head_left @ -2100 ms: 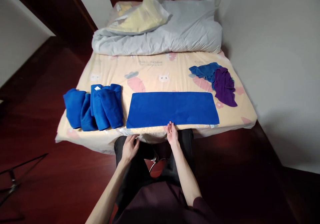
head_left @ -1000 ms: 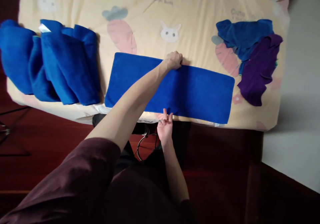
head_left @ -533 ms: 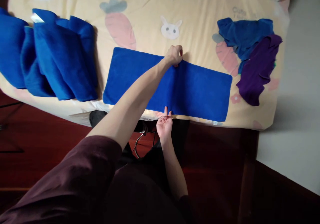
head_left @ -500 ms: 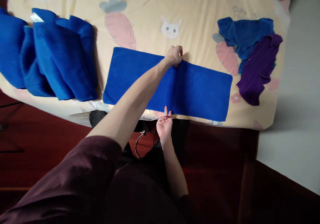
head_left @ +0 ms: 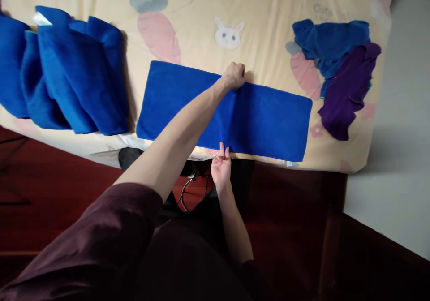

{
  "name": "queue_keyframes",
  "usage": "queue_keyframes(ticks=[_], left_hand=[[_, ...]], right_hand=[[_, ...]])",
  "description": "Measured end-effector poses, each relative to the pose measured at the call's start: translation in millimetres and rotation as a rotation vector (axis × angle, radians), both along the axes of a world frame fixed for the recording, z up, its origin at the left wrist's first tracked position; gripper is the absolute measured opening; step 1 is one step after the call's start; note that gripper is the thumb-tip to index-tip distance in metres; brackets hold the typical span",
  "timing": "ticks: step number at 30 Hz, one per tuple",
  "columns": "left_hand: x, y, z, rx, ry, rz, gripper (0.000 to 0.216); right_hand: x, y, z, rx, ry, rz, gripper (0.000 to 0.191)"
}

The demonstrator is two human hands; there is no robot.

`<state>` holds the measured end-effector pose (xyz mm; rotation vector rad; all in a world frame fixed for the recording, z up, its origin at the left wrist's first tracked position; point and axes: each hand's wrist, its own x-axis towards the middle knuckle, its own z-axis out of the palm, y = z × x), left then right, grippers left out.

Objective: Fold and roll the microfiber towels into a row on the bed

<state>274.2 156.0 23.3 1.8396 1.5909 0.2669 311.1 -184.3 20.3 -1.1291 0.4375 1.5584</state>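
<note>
A blue towel (head_left: 275,119) lies spread across the bed, with a raised crease running over its middle between my two hands. My left hand (head_left: 234,75) reaches across it and is closed on the far edge, its fingertips partly hidden. At the near edge, my right hand (head_left: 221,166) is turned palm up. Two of its fingers point forward at the cloth beside the crease, and the others are curled; it seems to pinch the edge there.
More blue towels (head_left: 77,77) lie heaped on the left of the bed (head_left: 201,32). A crumpled teal cloth (head_left: 332,41) and a purple cloth (head_left: 349,90) lie at the right. A pale wall (head_left: 396,157) borders the bed's right end, and dark red floor (head_left: 83,220) shows below.
Both hands keep nearly the same places at the towel's far and near edges. The view has shifted very slightly.
</note>
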Motion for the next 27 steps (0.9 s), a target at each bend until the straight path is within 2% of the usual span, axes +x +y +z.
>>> queue_keyframes(ticks=[4, 10, 15, 17, 20, 23, 27], left_hand=[[-1.6, 2.6, -2.9, 0.066, 0.066, -0.030, 0.029], [-2.0, 7.7, 1.8, 0.148, -0.014, 0.044, 0.032], [-1.2, 2.7, 9.4, 0.138, -0.065, 0.075, 0.030], [-1.5, 1.4, 16.0, 0.135, -0.089, 0.073, 0.029], [-2.3, 0.8, 30.4, 0.141, -0.124, 0.058, 0.027], [-3.5, -0.6, 47.2, 0.161, -0.155, 0.045, 0.025], [-4.6, -6.1, 68.6, 0.159, -0.188, 0.051, 0.028]], right_hand=[[1.1, -2.5, 1.8, 0.001, 0.001, -0.007, 0.025], [3.6, -8.5, 3.1, -0.039, -0.026, -0.037, 0.016], [2.8, -10.0, 9.3, -0.054, -0.067, -0.050, 0.015], [2.7, -11.4, 11.2, -0.030, -0.095, -0.047, 0.024], [3.4, -14.3, 11.6, 0.086, -0.209, 0.026, 0.050], [4.7, -18.6, 9.5, 0.201, -0.412, 0.123, 0.066], [9.5, -26.4, 7.6, 0.232, -0.762, 0.118, 0.074]])
